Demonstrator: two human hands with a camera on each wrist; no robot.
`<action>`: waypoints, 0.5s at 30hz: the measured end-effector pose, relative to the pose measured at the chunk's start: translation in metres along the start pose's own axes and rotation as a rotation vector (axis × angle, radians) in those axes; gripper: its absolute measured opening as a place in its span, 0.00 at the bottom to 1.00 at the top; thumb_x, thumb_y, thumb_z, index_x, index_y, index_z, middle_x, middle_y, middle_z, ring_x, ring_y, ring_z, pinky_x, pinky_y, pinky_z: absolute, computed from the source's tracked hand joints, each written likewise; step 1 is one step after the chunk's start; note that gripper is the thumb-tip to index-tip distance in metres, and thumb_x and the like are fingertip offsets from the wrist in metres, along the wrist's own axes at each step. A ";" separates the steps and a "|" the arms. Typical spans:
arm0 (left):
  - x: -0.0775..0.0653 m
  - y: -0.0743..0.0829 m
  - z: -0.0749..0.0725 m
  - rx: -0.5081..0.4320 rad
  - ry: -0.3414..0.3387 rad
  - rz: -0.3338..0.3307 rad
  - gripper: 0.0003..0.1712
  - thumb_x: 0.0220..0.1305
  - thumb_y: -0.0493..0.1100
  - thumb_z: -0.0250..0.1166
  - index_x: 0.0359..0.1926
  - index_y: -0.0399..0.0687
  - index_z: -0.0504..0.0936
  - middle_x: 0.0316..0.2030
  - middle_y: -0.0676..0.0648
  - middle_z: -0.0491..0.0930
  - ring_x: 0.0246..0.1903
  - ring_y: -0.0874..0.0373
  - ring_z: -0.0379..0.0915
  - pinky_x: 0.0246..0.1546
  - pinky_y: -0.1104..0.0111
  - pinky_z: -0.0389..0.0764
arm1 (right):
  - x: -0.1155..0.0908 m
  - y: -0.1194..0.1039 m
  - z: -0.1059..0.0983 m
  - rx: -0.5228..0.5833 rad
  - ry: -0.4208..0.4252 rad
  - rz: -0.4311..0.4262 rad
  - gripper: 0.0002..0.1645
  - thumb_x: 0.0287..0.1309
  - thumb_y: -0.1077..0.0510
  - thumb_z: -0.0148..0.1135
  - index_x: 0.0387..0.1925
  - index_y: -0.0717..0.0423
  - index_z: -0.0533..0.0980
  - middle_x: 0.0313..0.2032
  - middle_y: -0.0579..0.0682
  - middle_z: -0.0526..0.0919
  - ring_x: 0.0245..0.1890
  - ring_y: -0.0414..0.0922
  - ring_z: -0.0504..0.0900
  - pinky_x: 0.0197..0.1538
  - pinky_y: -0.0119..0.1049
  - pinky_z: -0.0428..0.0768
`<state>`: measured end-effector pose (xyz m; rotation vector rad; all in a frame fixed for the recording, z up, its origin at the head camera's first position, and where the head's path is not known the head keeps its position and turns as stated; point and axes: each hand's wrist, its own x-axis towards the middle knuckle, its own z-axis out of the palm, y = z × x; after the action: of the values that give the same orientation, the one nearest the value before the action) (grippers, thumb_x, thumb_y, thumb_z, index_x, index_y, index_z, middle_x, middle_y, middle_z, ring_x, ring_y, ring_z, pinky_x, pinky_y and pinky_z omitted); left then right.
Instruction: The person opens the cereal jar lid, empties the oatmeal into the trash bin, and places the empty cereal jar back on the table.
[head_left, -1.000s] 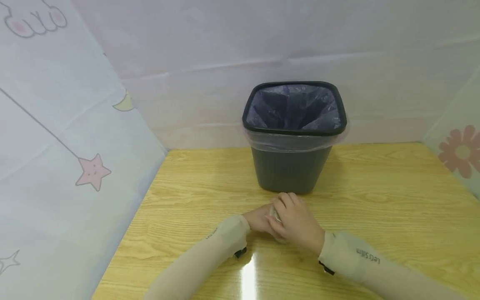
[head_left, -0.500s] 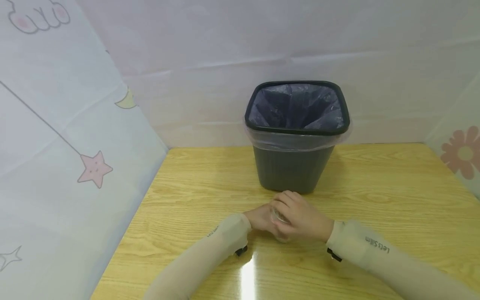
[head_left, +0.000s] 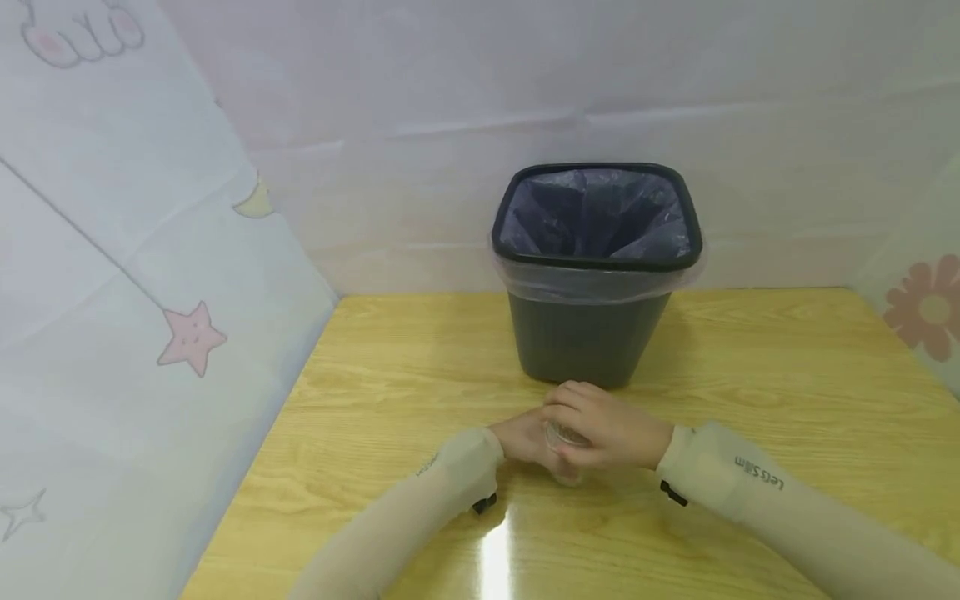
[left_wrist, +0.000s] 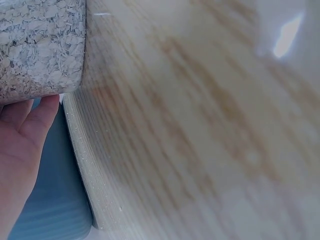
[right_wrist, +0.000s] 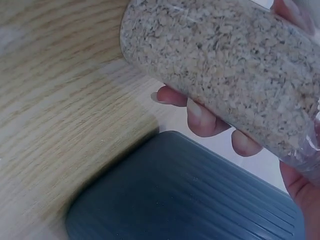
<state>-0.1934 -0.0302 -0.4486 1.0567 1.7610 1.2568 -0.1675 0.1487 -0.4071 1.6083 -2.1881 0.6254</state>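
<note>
A clear plastic cylinder point(right_wrist: 225, 75) packed with pale beige flakes that look like oats is held between both hands. My left hand point(head_left: 522, 437) grips its body from the left, and that hand's curled fingertips point(right_wrist: 202, 120) show along its side in the right wrist view. Over the cylinder's upper end, my right hand point(head_left: 615, 427) holds on with fingers curved across the far side and thumb on the near side. Crinkled clear plastic shows by the right hand in its wrist view. The hands cover most of the cylinder in the head view.
Right behind the hands stands a dark grey bin point(head_left: 588, 337) lined with a purplish translucent bag point(head_left: 600, 208). It rests on the wood-grain table point(head_left: 390, 358) near a pale cloth backdrop point(head_left: 405, 108). Printed cloth also hangs at both sides.
My right hand has turned about the cylinder's upper end, its wrist swinging to the right and away from me. My left hand keeps its grip, nearly still. The head view has shifted slightly.
</note>
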 end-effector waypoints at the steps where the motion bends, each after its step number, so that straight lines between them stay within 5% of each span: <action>1: 0.000 0.000 0.000 -0.003 -0.001 0.001 0.36 0.52 0.29 0.71 0.61 0.37 0.66 0.50 0.54 0.73 0.44 0.67 0.72 0.48 0.70 0.78 | 0.000 0.000 -0.001 0.013 -0.008 0.004 0.18 0.65 0.51 0.58 0.48 0.61 0.77 0.45 0.51 0.78 0.44 0.46 0.76 0.46 0.41 0.78; 10: 0.002 -0.003 0.001 -0.053 -0.022 0.091 0.35 0.50 0.26 0.70 0.58 0.35 0.65 0.49 0.50 0.71 0.44 0.67 0.70 0.47 0.69 0.79 | -0.001 -0.001 -0.004 0.089 -0.006 0.060 0.16 0.62 0.55 0.59 0.47 0.60 0.78 0.46 0.51 0.79 0.45 0.47 0.77 0.47 0.43 0.79; 15: 0.003 -0.003 0.002 -0.050 0.019 0.045 0.42 0.49 0.26 0.72 0.63 0.39 0.61 0.54 0.51 0.69 0.49 0.66 0.69 0.52 0.69 0.76 | -0.001 -0.003 -0.007 0.027 0.039 0.088 0.17 0.66 0.52 0.56 0.46 0.60 0.77 0.45 0.51 0.79 0.44 0.48 0.77 0.46 0.45 0.78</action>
<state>-0.1934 -0.0276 -0.4525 1.0645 1.7191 1.3361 -0.1640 0.1524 -0.4016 1.5071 -2.2413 0.7083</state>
